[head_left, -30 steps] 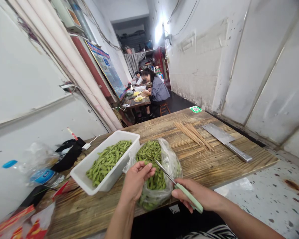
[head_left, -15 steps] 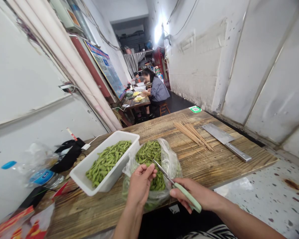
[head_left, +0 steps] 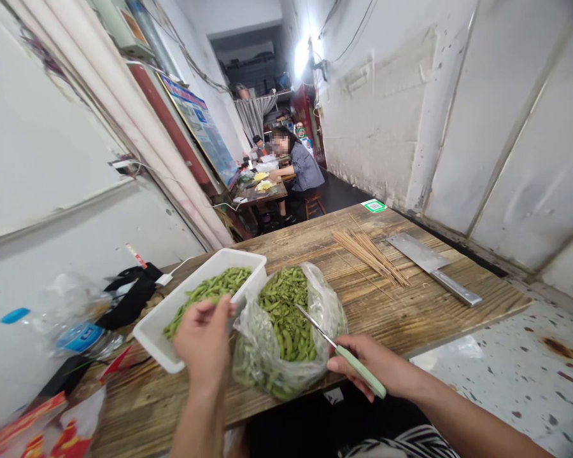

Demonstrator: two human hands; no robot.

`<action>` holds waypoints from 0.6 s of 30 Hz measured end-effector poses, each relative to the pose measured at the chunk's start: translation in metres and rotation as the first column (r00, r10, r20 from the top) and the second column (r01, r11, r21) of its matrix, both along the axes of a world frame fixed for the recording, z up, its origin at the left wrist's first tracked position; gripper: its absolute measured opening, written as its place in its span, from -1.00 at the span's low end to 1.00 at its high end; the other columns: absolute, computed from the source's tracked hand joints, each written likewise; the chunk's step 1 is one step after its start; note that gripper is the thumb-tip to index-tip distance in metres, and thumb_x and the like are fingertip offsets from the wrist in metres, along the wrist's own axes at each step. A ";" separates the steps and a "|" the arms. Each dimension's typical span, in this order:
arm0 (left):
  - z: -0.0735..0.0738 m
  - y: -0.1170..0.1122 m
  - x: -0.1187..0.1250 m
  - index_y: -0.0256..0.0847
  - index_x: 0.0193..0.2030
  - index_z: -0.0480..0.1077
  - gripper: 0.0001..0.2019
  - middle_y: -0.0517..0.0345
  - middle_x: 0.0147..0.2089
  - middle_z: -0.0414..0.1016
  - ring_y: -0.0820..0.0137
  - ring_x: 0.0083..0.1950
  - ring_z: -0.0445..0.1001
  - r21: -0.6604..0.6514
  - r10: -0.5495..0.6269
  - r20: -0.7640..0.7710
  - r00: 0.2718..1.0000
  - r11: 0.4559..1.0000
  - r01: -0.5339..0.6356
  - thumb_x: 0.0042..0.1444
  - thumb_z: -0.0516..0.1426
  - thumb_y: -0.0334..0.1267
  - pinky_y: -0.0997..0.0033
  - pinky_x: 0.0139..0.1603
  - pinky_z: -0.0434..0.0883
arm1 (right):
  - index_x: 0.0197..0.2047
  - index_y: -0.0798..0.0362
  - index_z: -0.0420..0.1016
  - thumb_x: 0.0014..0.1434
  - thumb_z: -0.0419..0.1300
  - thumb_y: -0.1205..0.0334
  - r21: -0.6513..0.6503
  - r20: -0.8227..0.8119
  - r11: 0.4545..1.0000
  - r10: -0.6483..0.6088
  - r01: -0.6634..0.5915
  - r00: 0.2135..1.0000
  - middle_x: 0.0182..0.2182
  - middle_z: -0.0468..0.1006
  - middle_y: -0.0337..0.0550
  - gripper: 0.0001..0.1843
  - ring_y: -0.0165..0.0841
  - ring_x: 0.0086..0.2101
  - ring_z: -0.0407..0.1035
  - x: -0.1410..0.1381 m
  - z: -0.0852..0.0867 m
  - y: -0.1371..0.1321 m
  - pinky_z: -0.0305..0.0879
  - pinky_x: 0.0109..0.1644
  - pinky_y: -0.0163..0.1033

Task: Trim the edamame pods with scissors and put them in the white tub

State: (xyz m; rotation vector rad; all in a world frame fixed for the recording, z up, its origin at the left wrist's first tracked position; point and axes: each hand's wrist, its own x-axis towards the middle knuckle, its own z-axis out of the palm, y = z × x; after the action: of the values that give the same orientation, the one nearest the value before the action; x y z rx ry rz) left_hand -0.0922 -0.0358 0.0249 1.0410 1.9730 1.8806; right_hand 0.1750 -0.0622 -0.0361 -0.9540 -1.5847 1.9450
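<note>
“Gripping the scissors (head_left: 358, 367), your right hand (head_left: 382, 360) wraps the green handle, with the tips pointing over the plastic bag (head_left: 327, 300). And your left?”

“Your left hand (head_left: 205, 343) hangs by the white tub (head_left: 155, 324), just left of the bag, fingertips bunched. It is blurred, so I can't tell whether a pod sits between them.”

“And the green pods (head_left: 293, 337)?”

“Some lie inside the bag, others in the tub. To cut well, I'd have you pinch each pod near its middle, steady both hands over the bag and bring the blades close only when your fingertips are clear.”

“Anything else within your reach to mind?”

“Thin sticks (head_left: 370, 256) lie beyond the bag to its right, a cleaver (head_left: 417, 253) farther right; work well short of that edge.”
</note>
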 end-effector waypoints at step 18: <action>-0.024 0.003 0.023 -0.14 -0.20 0.56 -0.65 -0.03 -0.25 0.46 0.21 -0.14 0.43 -0.899 -0.915 -0.404 0.004 0.398 0.180 0.02 0.00 -0.48 0.31 -0.12 0.29 | -0.20 0.11 0.37 0.13 0.23 -0.10 0.064 0.085 0.998 -0.003 -0.002 0.996 -0.71 0.20 -0.47 -0.58 -0.55 -0.75 0.12 0.001 -0.008 -0.003 0.08 -0.76 -0.49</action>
State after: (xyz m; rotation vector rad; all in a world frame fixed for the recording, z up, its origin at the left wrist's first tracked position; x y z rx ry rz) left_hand -0.0693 -0.0327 0.0008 2.4716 1.6005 -0.1986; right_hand 0.1757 -0.0649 -0.0439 -1.0233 -1.6832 1.8639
